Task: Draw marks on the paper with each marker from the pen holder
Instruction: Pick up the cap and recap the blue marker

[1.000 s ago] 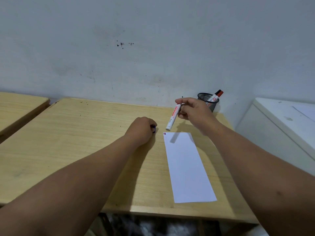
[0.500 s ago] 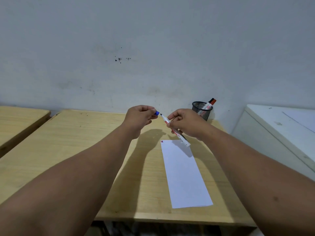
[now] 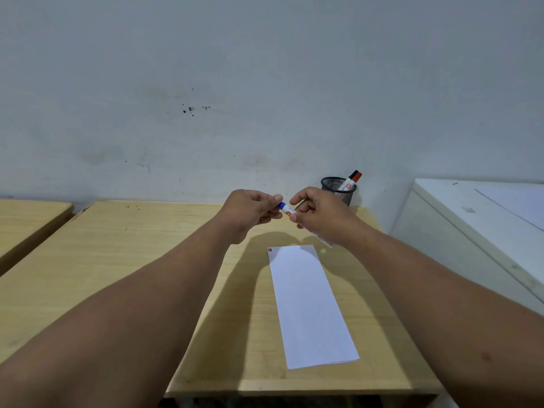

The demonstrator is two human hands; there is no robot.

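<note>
Above the far end of the paper, my right hand grips a white marker by its barrel. My left hand pinches the marker's blue cap, which sits on the marker's tip. The white paper strip lies lengthwise on the wooden desk, with a small red and blue mark at its far left corner. A black mesh pen holder stands at the desk's far right with a red-capped marker leaning in it.
A grey-white wall rises right behind the desk. A white cabinet stands close on the right. Another wooden desk sits to the left across a narrow gap.
My left hand lifted from the desk with the blue cap and met my right hand. The cap went from apart from the tip to pushed onto the marker.
</note>
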